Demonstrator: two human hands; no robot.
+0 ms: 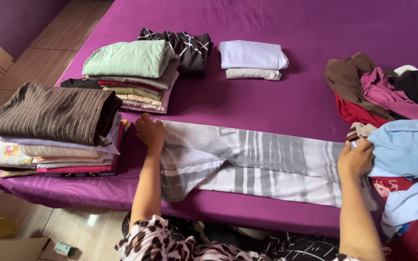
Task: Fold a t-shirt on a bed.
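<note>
A pair of grey and white striped trousers [262, 162] lies spread lengthwise across the near edge of a bed with a purple sheet [267, 101]. My left hand [150, 133] presses flat on the left end of the trousers, fingers curled on the cloth. At the right end, my right hand [355, 158] grips the fabric next to a light blue garment [407, 147].
Folded stacks sit at the left: a brown striped top [49, 113] on one pile, a mint green piece [129, 58] on another, a black patterned piece [189, 46], a white stack [252, 55]. Unfolded clothes [378, 89] are heaped at the right. Tiled floor lies below.
</note>
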